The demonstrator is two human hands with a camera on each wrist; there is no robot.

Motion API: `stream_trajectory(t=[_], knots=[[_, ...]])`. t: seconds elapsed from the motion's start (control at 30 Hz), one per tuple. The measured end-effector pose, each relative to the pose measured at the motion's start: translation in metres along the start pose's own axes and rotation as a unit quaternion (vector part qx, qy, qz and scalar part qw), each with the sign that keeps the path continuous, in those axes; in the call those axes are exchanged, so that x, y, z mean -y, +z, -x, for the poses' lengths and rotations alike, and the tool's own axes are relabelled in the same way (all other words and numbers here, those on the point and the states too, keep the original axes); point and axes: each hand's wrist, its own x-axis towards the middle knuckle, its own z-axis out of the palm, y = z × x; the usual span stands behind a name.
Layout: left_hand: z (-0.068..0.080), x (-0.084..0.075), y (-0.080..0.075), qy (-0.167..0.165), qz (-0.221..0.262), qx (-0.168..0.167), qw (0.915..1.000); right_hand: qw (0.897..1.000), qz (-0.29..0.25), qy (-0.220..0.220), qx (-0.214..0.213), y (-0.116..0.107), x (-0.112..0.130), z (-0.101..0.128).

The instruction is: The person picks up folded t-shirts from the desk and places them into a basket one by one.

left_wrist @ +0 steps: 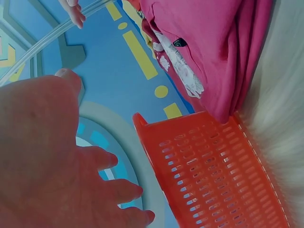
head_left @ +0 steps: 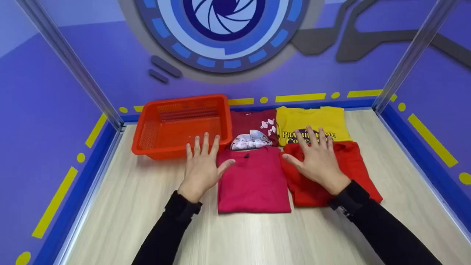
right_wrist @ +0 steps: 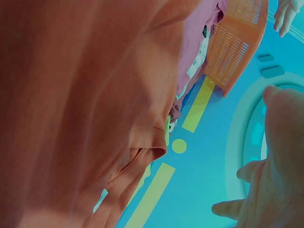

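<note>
Both hands hover palm down with fingers spread, holding nothing. My left hand (head_left: 201,167) is over the gap between the red plastic basket (head_left: 158,151) and a folded pink shirt (head_left: 254,184). Its fingertips overlap the basket's near rim in the head view. The right hand (head_left: 319,162) hangs above a folded red shirt (head_left: 353,165), with fingertips in front of the yellow shirt (head_left: 312,117) behind it. A maroon shirt (head_left: 254,125) with a white floral print lies beside the basket. In the right wrist view the red shirt (right_wrist: 95,95) fills the left side.
The four folded shirts form two rows on a pale wood-grain table (head_left: 254,239). Blue-purple panels (head_left: 257,82) with yellow marks wall in the back and both sides. Metal posts (head_left: 408,55) stand at the back corners.
</note>
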Motion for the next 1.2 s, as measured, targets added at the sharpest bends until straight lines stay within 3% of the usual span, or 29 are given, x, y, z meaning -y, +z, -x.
stream_trajectory(t=[0.17, 0.3, 0.37, 0.47, 0.57, 0.7, 0.83, 1.0, 1.2], knots=[[0.002, 0.001, -0.001, 0.018, 0.014, -0.01, 0.9997, 1.0, 0.002, -0.006, 0.003, 0.002, 0.003, 0.0], [0.005, 0.0, -0.002, 0.064, 0.039, -0.043, 0.9963, 1.0, 0.001, -0.017, 0.009, 0.005, 0.007, 0.0], [0.005, -0.001, -0.001, 0.102, 0.057, -0.079, 0.99, 0.999, -0.015, -0.031, 0.019, 0.005, 0.009, 0.0], [0.006, -0.004, 0.002, 0.16, 0.086, -0.139, 0.9734, 0.996, -0.047, -0.066, 0.037, 0.006, 0.013, 0.0], [0.004, -0.006, 0.008, 0.184, 0.097, -0.169, 0.9633, 0.99, -0.063, -0.123, 0.025, 0.009, 0.019, -0.003], [-0.002, -0.007, 0.02, 0.168, 0.074, -0.128, 0.9745, 0.975, -0.05, -0.214, -0.013, 0.017, 0.034, -0.01], [-0.011, -0.007, 0.04, 0.161, 0.028, -0.065, 0.9845, 0.963, -0.026, -0.266, 0.029, 0.029, 0.048, -0.012], [-0.011, -0.001, 0.06, 0.17, 0.009, -0.028, 0.985, 0.963, -0.002, -0.25, 0.098, 0.037, 0.058, -0.009], [-0.005, 0.006, 0.06, 0.189, 0.018, 0.0, 0.9819, 0.962, 0.003, -0.24, 0.131, 0.033, 0.06, -0.005]])
